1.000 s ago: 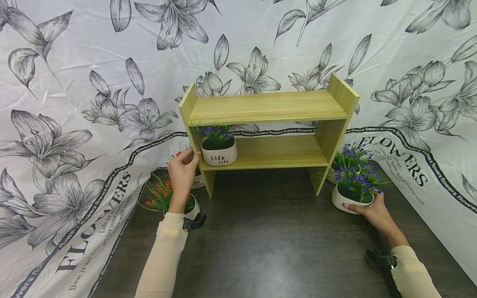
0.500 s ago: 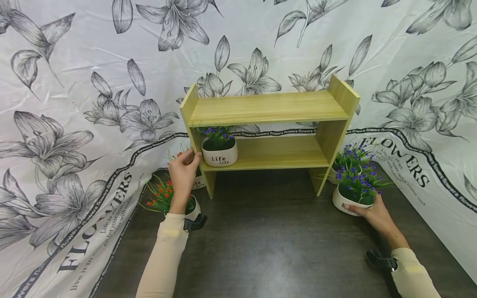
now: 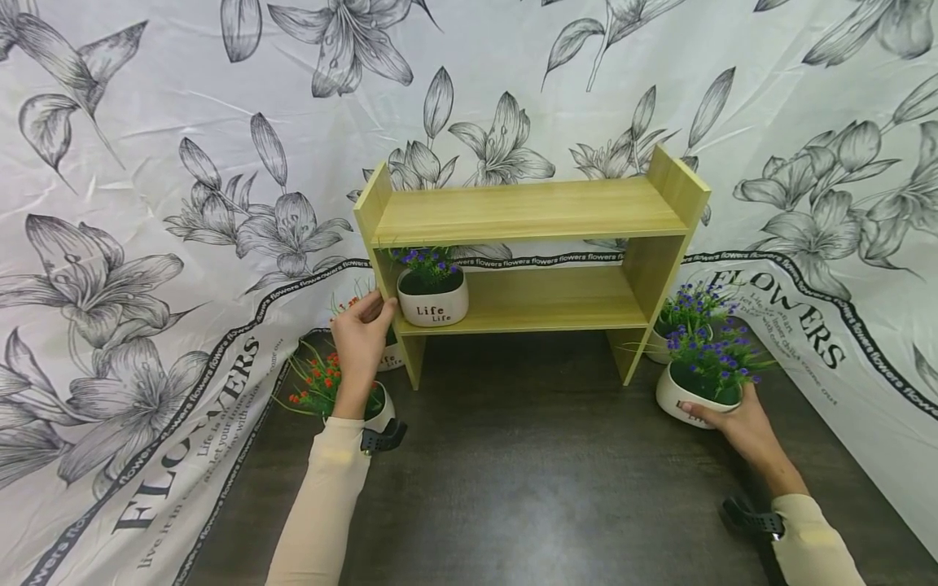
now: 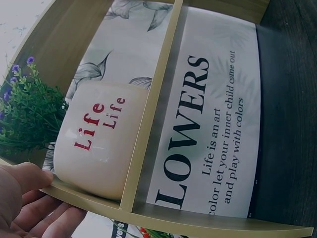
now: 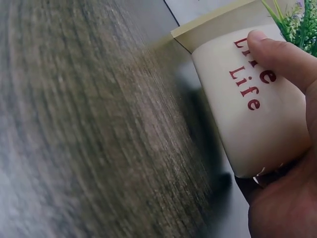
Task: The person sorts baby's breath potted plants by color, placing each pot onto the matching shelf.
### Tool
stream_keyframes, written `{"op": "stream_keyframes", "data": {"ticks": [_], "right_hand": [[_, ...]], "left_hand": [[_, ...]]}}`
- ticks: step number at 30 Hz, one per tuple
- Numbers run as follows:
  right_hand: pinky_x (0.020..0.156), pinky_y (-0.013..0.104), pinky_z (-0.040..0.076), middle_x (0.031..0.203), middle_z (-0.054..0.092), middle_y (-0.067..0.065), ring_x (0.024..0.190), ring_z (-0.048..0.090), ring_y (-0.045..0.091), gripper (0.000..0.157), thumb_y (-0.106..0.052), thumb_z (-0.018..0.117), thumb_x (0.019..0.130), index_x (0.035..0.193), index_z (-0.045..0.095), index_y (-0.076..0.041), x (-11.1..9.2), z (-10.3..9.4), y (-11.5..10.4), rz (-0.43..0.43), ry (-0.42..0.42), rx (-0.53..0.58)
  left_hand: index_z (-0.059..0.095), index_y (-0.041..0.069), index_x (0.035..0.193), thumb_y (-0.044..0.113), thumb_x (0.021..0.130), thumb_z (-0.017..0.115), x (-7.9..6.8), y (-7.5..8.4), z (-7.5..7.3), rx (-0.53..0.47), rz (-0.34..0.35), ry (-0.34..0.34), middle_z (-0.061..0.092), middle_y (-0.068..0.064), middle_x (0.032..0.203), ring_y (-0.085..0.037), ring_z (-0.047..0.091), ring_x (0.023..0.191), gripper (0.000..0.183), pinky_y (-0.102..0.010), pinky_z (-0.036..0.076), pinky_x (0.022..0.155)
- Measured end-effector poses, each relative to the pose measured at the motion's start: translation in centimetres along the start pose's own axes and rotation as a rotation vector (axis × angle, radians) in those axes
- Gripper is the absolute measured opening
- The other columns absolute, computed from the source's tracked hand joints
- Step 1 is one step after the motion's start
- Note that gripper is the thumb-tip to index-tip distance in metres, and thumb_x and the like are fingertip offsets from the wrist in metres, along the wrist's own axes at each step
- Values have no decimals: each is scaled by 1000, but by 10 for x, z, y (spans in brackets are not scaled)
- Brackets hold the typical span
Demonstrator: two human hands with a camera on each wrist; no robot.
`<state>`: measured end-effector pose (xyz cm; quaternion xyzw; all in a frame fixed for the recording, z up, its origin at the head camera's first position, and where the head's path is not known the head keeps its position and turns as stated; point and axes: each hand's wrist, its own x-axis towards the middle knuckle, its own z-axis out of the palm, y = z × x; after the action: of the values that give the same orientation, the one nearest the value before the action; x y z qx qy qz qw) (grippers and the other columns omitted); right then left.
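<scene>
Pots are what we are handling here. Our right hand grips a white pot of purple flowers, thumb across its front over the red "Life" lettering; over the last second it has drifted slightly right and nearer to us, and in the wrist view it now seems to sit just clear of the dark table, so we judge the lift is only beginning. Our left hand has not moved: its fingers curl round the left upright of the wooden shelf, steadying it, right beside the white pot that already stands at the left end of the lower board.

Counting, we find five white pots: one on the shelf, one in our right hand, a second purple one behind it by the shelf's right leg, a red-flowered one partly hidden behind our left forearm, and another mostly hidden behind the left upright. There is one shelf with two boards; the upper holds nothing.
</scene>
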<state>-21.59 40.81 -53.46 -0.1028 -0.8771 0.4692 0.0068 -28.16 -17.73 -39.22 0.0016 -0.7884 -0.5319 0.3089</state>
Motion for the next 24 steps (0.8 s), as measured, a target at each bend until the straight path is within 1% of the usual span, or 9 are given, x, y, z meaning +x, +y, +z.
{"op": "stream_keyframes", "data": {"ticks": [3, 5, 7, 9, 10, 15, 17, 21, 24], "right_hand": [[113, 84, 27, 170, 14, 41, 152, 22, 65, 127, -47, 82, 94, 170, -10, -4, -1, 1, -2, -24, 30, 7], [111, 82, 30, 167, 22, 43, 149, 28, 65, 124, -48, 81, 95, 170, -6, -1, -3, 1, -3, -27, 35, -7], [108, 79, 35, 162, 29, 43, 145, 34, 63, 122, -49, 80, 95, 169, -2, 4, -5, 1, -3, -26, 38, -24], [105, 76, 38, 157, 34, 44, 141, 39, 61, 120, -50, 78, 95, 167, 2, 7, -7, 2, -4, -25, 40, -37], [104, 75, 38, 157, 35, 43, 140, 40, 60, 119, -50, 79, 95, 167, 3, 7, -8, 2, -4, -27, 43, -35], [100, 71, 41, 154, 39, 41, 135, 44, 57, 116, -48, 80, 94, 166, 9, 8, -12, 2, -8, -47, 67, -40], [97, 66, 42, 153, 41, 40, 134, 46, 55, 114, -48, 81, 94, 166, 12, 8, -14, 2, -9, -52, 76, -48], [90, 47, 42, 151, 45, 36, 130, 49, 48, 111, -48, 81, 94, 165, 16, 6, -16, 0, -14, -59, 89, -70], [87, 38, 40, 150, 48, 34, 127, 51, 42, 109, -48, 81, 94, 166, 18, 4, -18, -2, -18, -72, 92, -91]], "left_hand": [[77, 4, 129, 24, 100, 78, 0, 0, 0, -7, 1, -3, 79, -19, 119, -29, 79, 109, 35, -17, 61, 86], [77, 4, 129, 23, 101, 78, 0, 0, 0, -12, 2, -5, 79, -19, 119, -29, 79, 110, 34, -14, 60, 84], [77, 4, 130, 23, 101, 78, 0, 0, 0, -15, 2, -6, 79, -19, 120, -30, 79, 110, 35, -13, 59, 84], [77, 4, 130, 23, 101, 78, 0, 0, 0, -12, 0, -6, 79, -19, 120, -30, 79, 110, 35, -15, 60, 85], [77, 4, 130, 23, 101, 78, 0, 0, 0, -10, -2, -5, 79, -20, 120, -30, 79, 110, 35, -18, 61, 86], [76, 4, 131, 22, 101, 77, -1, 1, 0, 1, -9, -4, 78, -20, 121, -32, 78, 111, 35, -35, 64, 91], [76, 4, 131, 22, 101, 77, -1, 1, 0, 5, -11, -2, 78, -21, 121, -33, 78, 111, 35, -39, 64, 91], [76, 3, 130, 21, 101, 78, 0, 2, 0, 13, -4, 2, 78, -21, 121, -33, 79, 110, 35, -40, 64, 91], [77, 3, 130, 20, 100, 78, 0, 2, 0, 13, 4, 6, 78, -21, 120, -33, 79, 110, 34, -34, 64, 89]]}}
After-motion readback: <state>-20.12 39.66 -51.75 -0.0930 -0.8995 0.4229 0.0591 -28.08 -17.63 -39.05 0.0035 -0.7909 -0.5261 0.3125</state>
